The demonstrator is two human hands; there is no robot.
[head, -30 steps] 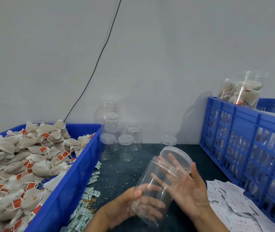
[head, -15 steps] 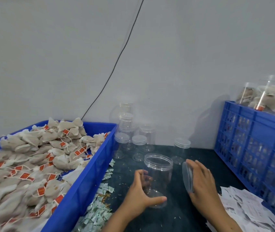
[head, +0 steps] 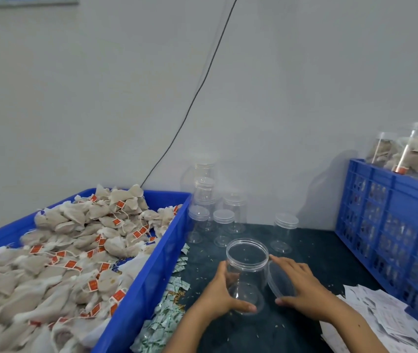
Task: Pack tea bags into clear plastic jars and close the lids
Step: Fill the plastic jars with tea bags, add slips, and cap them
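An empty clear plastic jar (head: pixel 246 268) stands upright and open on the dark table. My left hand (head: pixel 219 294) grips its lower left side, thumb across the base. My right hand (head: pixel 302 289) holds the jar's clear lid (head: pixel 278 280) on edge just right of the jar. A blue tray (head: pixel 152 271) on the left is heaped with tea bags (head: pixel 75 250) with red tags.
Several capped empty jars (head: pixel 224 222) stand at the back by the wall. A blue crate (head: pixel 391 225) on the right carries filled jars (head: pixel 411 154). Small green-white sachets (head: pixel 167 312) lie beside the tray; white paper slips (head: pixel 381 317) lie at right. A black cable hangs down the wall.
The jar went from tilted in both hands to standing upright on the table. The lid came off and my right hand now holds it beside the jar.
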